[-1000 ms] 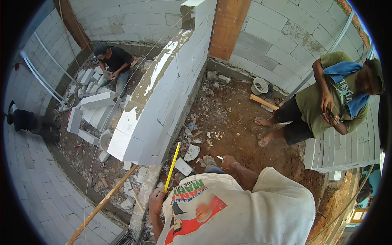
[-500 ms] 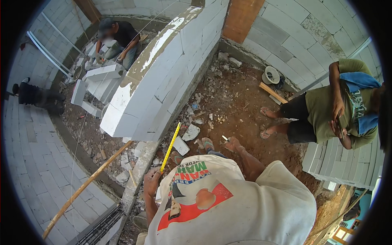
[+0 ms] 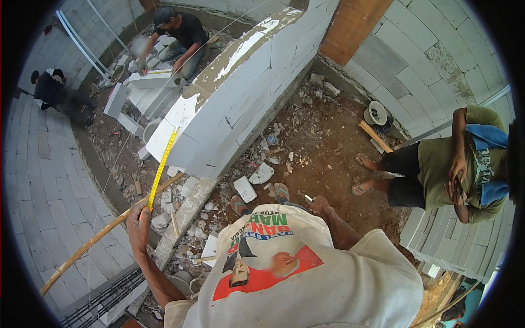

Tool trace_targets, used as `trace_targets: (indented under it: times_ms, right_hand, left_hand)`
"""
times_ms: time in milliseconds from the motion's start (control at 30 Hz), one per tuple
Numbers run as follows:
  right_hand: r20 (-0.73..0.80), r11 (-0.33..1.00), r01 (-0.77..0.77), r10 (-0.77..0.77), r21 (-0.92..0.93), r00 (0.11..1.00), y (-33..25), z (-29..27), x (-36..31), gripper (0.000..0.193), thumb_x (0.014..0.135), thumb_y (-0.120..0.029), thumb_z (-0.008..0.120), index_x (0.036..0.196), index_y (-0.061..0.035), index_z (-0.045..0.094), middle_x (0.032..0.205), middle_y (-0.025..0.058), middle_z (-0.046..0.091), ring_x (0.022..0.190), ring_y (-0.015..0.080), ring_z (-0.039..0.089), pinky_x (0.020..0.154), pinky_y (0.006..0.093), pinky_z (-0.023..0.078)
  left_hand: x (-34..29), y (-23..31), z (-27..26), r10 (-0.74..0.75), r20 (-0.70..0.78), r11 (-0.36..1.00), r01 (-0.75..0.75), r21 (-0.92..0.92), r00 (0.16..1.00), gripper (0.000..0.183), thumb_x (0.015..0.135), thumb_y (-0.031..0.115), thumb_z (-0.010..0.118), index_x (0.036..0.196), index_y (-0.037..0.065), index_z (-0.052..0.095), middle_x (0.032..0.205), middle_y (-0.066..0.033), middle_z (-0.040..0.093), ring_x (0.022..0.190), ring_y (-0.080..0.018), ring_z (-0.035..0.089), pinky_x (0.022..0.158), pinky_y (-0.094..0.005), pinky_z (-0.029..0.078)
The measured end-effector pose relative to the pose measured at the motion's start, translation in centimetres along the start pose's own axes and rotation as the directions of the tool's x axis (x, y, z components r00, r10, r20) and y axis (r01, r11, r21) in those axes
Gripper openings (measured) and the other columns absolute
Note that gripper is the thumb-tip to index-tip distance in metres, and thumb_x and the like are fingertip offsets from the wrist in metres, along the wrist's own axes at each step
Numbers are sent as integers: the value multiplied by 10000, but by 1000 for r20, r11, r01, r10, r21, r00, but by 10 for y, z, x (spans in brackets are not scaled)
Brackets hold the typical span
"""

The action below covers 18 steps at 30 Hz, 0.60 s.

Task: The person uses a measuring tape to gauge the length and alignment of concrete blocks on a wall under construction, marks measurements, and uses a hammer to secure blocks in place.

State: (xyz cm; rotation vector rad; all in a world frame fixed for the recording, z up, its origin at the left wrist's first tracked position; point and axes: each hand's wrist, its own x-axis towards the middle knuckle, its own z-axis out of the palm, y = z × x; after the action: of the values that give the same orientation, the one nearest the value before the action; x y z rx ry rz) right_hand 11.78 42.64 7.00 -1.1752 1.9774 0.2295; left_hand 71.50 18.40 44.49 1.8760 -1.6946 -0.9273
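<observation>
My left hand (image 3: 138, 221) is closed around a tape measure, whose case is mostly hidden by the fingers, with a bit of orange showing. Its yellow blade (image 3: 159, 172) sticks out stiffly up and away. The blade's tip overlaps the near end of the half-height white block wall (image 3: 219, 123); whether it touches cannot be told. Lower right of that wall, my right hand (image 3: 322, 208) is closed on a short, pale, pen-like stick (image 3: 309, 198), held over the dirt floor.
A wooden pole (image 3: 93, 249) slants at left, near a taut string. Loose block pieces (image 3: 245, 189) lie by my feet. A co-worker (image 3: 183, 41) crouches beyond the wall; another person (image 3: 465, 158) stands at right near a bucket (image 3: 375, 113) and stacked blocks (image 3: 448, 240).
My left hand has swung left and outward with the tape measure, and its blade now overlaps the wall's end. My right hand has shifted slightly right and down, still holding the stick.
</observation>
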Motion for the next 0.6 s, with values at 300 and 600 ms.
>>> trace_targets:
  times_ms: [300, 600]
  right_hand:
    - [-26, 965, -66, 75, 253, 997, -41, -44, -26, 333, 731, -292, 843, 886, -17, 737, 786, 137, 741, 730, 198, 708, 665, 382, 547]
    - [107, 904, -66, 22, 423, 994, -8, -11, -9, 188, 718, -174, 774, 818, -22, 727, 681, 101, 705, 599, 180, 666, 553, 347, 507]
  left_hand:
    - [46, -14, -38, 200, -45, 972, -192, 137, 979, 323, 936, 214, 645, 1156, -11, 718, 1061, -167, 690, 1038, -281, 651, 946, -378, 491]
    - [53, -21, -52, 256, -14, 936, -244, 254, 966, 370, 912, 237, 642, 1171, -16, 717, 1084, -202, 682, 1059, -352, 640, 979, -423, 475]
